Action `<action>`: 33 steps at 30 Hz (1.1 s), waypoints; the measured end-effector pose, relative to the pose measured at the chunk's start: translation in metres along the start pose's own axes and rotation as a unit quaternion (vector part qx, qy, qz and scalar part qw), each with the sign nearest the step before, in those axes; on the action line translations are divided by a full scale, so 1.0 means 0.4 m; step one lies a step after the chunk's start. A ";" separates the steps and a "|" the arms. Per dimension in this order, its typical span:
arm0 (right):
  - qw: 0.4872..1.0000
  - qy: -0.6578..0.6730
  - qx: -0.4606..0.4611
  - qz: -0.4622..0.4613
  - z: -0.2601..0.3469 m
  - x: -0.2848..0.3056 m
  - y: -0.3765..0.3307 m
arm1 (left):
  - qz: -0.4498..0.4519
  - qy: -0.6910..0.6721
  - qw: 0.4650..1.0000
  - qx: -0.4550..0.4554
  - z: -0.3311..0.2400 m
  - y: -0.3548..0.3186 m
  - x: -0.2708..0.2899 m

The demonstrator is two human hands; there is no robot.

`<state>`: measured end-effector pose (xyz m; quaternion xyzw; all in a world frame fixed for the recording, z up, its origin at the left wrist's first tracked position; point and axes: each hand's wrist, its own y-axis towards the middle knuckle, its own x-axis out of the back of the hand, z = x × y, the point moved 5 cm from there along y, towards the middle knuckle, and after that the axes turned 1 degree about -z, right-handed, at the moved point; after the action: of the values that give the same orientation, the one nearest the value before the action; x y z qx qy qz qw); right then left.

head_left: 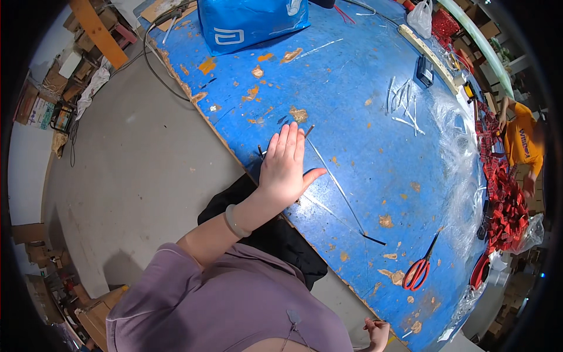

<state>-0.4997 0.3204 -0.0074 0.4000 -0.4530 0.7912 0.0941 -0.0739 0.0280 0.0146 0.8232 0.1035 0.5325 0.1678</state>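
My left hand (285, 170) lies flat near the edge of the blue table, fingers together and thumb stretched out to the right. Short dark stick-like ends (310, 130) poke out on both sides of its fingers; what lies beneath the palm is hidden. A thin pale strip (330, 172) runs from beside the fingers toward a short black piece (373, 239). Low down at the table's near edge, my right hand (377, 334) is closed with curled fingers, and I cannot make out what is in them. Red-handled scissors (417, 273) rest on the tabletop, ahead of the right hand.
The worn blue table (352, 146) has chipped paint. A blue bag (252, 26) stands at its far end. Loose pale strips (404, 102), a power strip (431, 56), clear plastic film (460, 158) and red plaid ribbon (507, 202) lie rightward. A person in yellow (524, 141) is beyond.
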 end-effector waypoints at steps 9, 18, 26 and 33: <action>0.996 0.061 -0.011 -0.072 -0.006 -0.066 -0.064 | 0.059 -0.123 0.983 -0.126 -0.129 -0.036 0.127; 0.936 0.302 -0.072 -0.167 -0.078 -0.236 -0.314 | 0.327 -0.409 0.773 -0.357 -0.284 -0.133 0.083; 0.931 0.293 -0.090 -0.197 0.051 -0.320 -0.520 | 0.324 -0.629 0.500 -0.498 -0.476 -0.396 0.124; 0.920 0.293 -0.053 -0.256 0.027 -0.360 -0.649 | 0.519 -0.536 0.329 -0.579 -0.536 -0.765 0.159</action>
<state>-0.2657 0.4909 0.0584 0.2469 -0.3281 0.7969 0.4431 -0.2405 0.3681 0.0306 0.5127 -0.7912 -0.1187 0.3116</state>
